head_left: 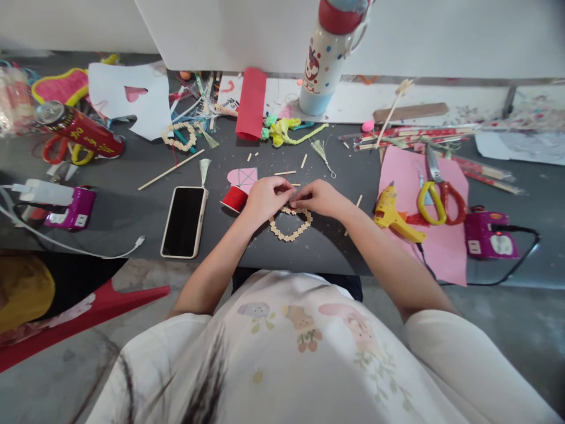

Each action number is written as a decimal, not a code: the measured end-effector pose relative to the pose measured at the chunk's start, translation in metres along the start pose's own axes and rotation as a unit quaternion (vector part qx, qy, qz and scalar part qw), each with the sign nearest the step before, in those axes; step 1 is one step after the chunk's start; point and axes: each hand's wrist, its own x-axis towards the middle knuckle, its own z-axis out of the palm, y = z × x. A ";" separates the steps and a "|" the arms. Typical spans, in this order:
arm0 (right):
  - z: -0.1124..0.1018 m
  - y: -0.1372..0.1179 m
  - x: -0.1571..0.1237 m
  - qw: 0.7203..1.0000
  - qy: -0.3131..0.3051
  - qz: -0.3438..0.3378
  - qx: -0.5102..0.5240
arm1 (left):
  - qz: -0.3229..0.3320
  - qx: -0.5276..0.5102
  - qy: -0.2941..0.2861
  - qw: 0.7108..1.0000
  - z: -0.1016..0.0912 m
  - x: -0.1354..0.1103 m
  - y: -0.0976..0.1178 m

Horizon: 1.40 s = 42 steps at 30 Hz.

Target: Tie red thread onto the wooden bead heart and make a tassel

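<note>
A heart-shaped ring of small wooden beads [291, 227] lies on the dark table [132, 171] right in front of me. My left hand [266, 197] and my right hand [318, 198] meet over its top edge, fingers curled and pinched together at the notch of the heart. What the fingertips pinch is too small to make out; thin red thread shows near them. A red thread spool [235, 199] and a pink paper heart [243, 177] sit just left of my left hand.
A phone [184, 221] lies left of the hands. A yellow glue gun [392, 213], scissors [435, 188] and pink paper [424, 247] are on the right. A second bead heart [179, 136], red can [79, 129], bottle [324, 59], power strips and sticks crowd the back.
</note>
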 end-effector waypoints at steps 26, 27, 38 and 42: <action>-0.002 0.002 0.003 0.996 0.010 0.015 0.093 | -0.025 0.095 0.089 0.991 -0.009 -0.020 0.004; -0.003 0.001 0.003 0.995 0.015 0.016 0.096 | -0.025 0.103 0.081 0.991 -0.009 -0.021 0.004; -0.011 -0.008 -0.001 0.984 0.050 0.029 0.169 | -0.016 0.142 -0.036 0.989 0.000 -0.024 0.016; -0.013 -0.010 0.000 0.982 0.064 0.031 0.175 | -0.010 0.169 -0.042 0.985 0.005 -0.021 0.021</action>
